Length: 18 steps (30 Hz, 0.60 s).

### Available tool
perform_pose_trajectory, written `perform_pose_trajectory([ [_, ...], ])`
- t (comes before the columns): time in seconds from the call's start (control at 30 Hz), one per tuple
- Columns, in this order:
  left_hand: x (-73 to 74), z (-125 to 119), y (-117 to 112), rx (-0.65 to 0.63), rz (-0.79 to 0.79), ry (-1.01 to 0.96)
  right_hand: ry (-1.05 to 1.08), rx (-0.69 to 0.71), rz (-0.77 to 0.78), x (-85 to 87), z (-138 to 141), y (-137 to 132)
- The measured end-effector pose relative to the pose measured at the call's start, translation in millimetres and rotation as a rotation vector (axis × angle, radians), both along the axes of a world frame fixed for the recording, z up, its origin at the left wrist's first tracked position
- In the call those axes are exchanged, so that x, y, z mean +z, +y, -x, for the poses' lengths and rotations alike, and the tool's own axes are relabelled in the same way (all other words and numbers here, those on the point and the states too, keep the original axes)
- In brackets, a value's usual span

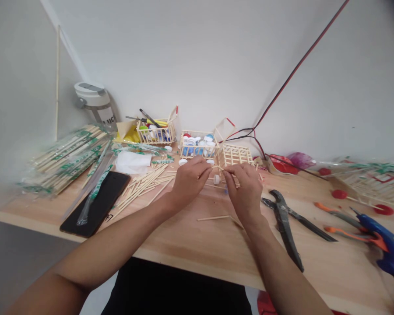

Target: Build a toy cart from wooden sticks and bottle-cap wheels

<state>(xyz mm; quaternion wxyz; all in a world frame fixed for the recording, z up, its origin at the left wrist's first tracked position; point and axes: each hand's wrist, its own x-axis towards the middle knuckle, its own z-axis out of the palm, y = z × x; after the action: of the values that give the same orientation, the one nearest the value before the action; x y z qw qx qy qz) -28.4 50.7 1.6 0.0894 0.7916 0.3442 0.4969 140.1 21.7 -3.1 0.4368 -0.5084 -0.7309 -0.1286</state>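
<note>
Wooden table (187, 245); likely stick (218, 167) between pinching hands (191, 178) (244, 183)

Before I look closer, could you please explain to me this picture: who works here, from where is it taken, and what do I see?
No machine is here: a person works with two bare hands, the left hand and the right hand. The one picture comes from a camera worn on the head, looking forward and down. On the table lie loose sticks, a phone, pliers and a glue gun. Farther back, bottle caps sit in a small stick basket. Both hands pinch a thin stick.
</note>
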Motion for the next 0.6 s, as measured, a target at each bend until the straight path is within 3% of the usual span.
perform_pose_trajectory([
  [0.6, -0.1, -0.1, 0.0, -0.008, 0.01, -0.01, 0.008, 0.003, 0.008, 2.5, 1.4, -1.4],
])
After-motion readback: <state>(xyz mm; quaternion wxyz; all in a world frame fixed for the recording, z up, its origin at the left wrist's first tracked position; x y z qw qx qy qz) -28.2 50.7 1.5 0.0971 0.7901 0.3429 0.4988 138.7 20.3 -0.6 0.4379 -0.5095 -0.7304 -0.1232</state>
